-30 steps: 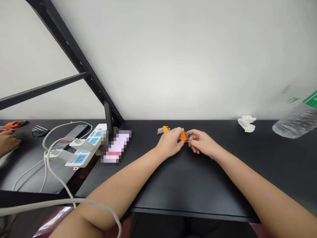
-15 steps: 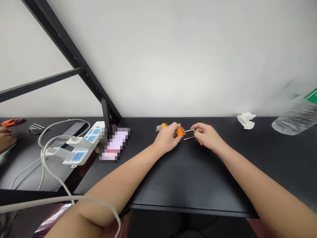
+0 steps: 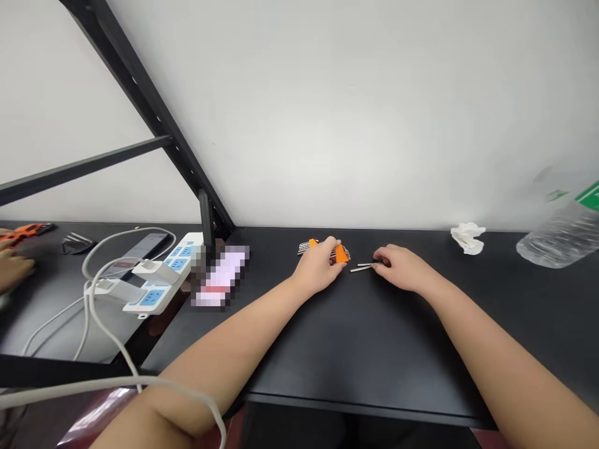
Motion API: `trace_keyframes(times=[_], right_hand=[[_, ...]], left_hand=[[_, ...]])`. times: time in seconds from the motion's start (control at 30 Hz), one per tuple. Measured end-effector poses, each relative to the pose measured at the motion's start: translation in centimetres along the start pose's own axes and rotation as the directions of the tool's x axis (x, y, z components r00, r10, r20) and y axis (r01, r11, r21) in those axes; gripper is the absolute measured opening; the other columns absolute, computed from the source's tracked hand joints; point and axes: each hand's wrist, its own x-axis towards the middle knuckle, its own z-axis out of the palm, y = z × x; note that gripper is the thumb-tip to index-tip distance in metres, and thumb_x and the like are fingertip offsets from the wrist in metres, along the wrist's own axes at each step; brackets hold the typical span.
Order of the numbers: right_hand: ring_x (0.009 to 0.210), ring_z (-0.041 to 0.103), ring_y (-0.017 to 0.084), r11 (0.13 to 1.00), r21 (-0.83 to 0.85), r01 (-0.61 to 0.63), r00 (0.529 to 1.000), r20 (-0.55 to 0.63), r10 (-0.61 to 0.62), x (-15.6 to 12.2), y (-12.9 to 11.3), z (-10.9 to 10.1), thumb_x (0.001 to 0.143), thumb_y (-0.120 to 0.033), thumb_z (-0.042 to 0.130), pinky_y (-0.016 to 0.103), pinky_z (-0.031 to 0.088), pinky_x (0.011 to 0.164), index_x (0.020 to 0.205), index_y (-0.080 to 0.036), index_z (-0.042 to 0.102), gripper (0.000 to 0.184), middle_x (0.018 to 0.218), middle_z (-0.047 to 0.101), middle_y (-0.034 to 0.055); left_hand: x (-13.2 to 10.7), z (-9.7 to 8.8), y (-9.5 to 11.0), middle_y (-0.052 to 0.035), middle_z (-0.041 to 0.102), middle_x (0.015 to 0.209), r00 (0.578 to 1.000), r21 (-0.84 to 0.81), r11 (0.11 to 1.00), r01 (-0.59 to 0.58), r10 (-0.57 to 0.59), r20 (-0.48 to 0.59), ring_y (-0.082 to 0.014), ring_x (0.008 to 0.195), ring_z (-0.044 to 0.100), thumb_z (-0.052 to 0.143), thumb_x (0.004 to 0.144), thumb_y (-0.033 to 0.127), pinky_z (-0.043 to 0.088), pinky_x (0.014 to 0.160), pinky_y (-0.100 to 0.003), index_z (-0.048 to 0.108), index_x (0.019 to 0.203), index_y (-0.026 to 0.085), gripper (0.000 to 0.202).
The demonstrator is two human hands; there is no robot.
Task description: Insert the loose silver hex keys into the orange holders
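Two thin metal rods [image 3: 360, 269] at desk [image 3: 365, 349], just right of orange holder [image 3: 343, 254] with more rods. Left hand [image 3: 316, 268] clasped over holder, thumb and fingers bent round it. Right hand [image 3: 401, 267] curled at loose rods' right ends; gripping or merely touching, cannot tell. Farther right, crumpled tissue [image 3: 468, 238], then clear bottle [image 3: 556, 237]. Well left, white power strip [image 3: 152, 299].

This looks like a shared workroom, part office, part workshop: matte black flat-topped tables [image 3: 360, 349] line a pale wall [image 3: 327, 125] — divided at left by a black metal frame [image 3: 126, 72] with punched holes. A white power strip with blue sockets [image 3: 150, 298] lies centre left, an orange plastic holder of slim metal rods [image 3: 343, 253] mid-frame, another person's hand [image 3: 14, 271] far left.
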Motion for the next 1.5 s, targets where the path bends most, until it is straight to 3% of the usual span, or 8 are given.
trace_keyframes(times=[0.23,0.43,0.63,0.9,1.13,1.23,1.37,1.5], right_hand=[[0.083,0.06,0.016,0.999,-0.024,0.045,0.998,0.039,-0.044,-0.5,-1.3,0.9,0.086,-0.019,0.053,0.027,0.043,0.073,0.1,-0.022,0.067,0.02,0.104,0.063,0.0052],[0.085,0.06,0.017,0.996,0.031,0.078,0.997,-0.014,-0.078,-0.9,-2.2,1.2,0.085,-0.022,0.054,0.03,0.045,0.078,0.102,-0.022,0.066,0.021,0.103,0.063,0.0052],[0.08,0.06,0.016,0.938,0.326,0.119,0.985,-0.157,-0.07,-1.0,-4.2,1.2,0.087,-0.042,0.062,0.029,0.049,0.075,0.118,-0.022,0.063,0.037,0.098,0.067,0.0038],[0.07,0.056,0.013,0.824,0.558,0.094,0.992,-0.118,-0.034,-0.4,-5.0,2.1,0.084,-0.028,0.054,0.026,0.046,0.068,0.105,-0.023,0.069,0.026,0.083,0.065,-0.0005],[0.068,0.056,0.014,0.907,0.421,-0.014,0.969,-0.218,0.116,0.4,-2.8,1.4,0.08,-0.022,0.051,0.026,0.044,0.068,0.101,-0.023,0.071,0.029,0.075,0.062,-0.0014],[0.069,0.058,0.014,0.954,0.281,-0.108,0.972,-0.17,0.16,0.9,-1.2,0.9,0.08,-0.021,0.052,0.026,0.043,0.067,0.1,-0.023,0.073,0.029,0.075,0.064,-0.0005],[0.074,0.061,0.016,0.987,0.116,-0.108,0.992,-0.053,0.114,0.9,-0.3,0.6,0.082,-0.022,0.053,0.026,0.043,0.068,0.103,-0.023,0.075,0.03,0.081,0.069,0.0017],[0.08,0.063,0.018,0.998,0.055,0.001,1.0,0.001,-0.001,0.3,-0.7,0.4,0.086,-0.025,0.053,0.027,0.043,0.07,0.104,-0.024,0.074,0.028,0.086,0.071,0.003]], left_hand=[[0.0,0.0,-0.1,-0.0015,0.075,0.114,0.999,-0.038,0.999,0.001,0.001,0.053,-0.0193,0.093,0.075,0.076,0.083,0.028,0.06,0.085,-0.033,0.055,0.117,0.026,0.041],[-0.2,-0.4,0.5,-0.0011,0.076,0.102,0.999,-0.029,1.0,-0.008,0.01,0.044,-0.0212,0.09,0.075,0.076,0.082,0.031,0.059,0.081,-0.033,0.054,0.117,0.026,0.041],[-0.5,-0.4,1.4,-0.004,0.075,0.103,0.996,0.044,0.997,-0.07,0.067,0.052,-0.0242,0.093,0.074,0.071,0.083,0.031,0.057,0.08,-0.035,0.054,0.115,0.023,0.037],[-0.6,-0.2,1.9,-0.0047,0.074,0.102,0.992,0.044,0.993,-0.113,0.11,0.06,-0.0245,0.093,0.074,0.065,0.086,0.03,0.056,0.078,-0.035,0.053,0.111,0.023,0.028],[-0.2,-0.3,0.8,-0.0019,0.075,0.104,0.997,0.045,0.998,-0.054,0.051,0.063,-0.023,0.095,0.074,0.072,0.084,0.031,0.057,0.08,-0.034,0.053,0.116,0.026,0.037],[0.1,-0.4,0.3,-0.0003,0.075,0.1,0.998,0.063,0.998,-0.003,-0.001,0.058,-0.023,0.094,0.075,0.073,0.084,0.031,0.058,0.082,-0.034,0.053,0.116,0.027,0.038],[0.1,-0.3,-0.1,0.0,0.075,0.106,0.998,0.029,1.0,-0.007,0.005,0.061,-0.0212,0.094,0.075,0.073,0.084,0.031,0.059,0.083,-0.033,0.053,0.114,0.028,0.037],[0.1,-0.3,-0.2,0.0004,0.075,0.105,0.998,0.009,1.0,-0.011,0.011,0.058,-0.0208,0.094,0.075,0.075,0.083,0.032,0.059,0.084,-0.033,0.053,0.115,0.028,0.039]])
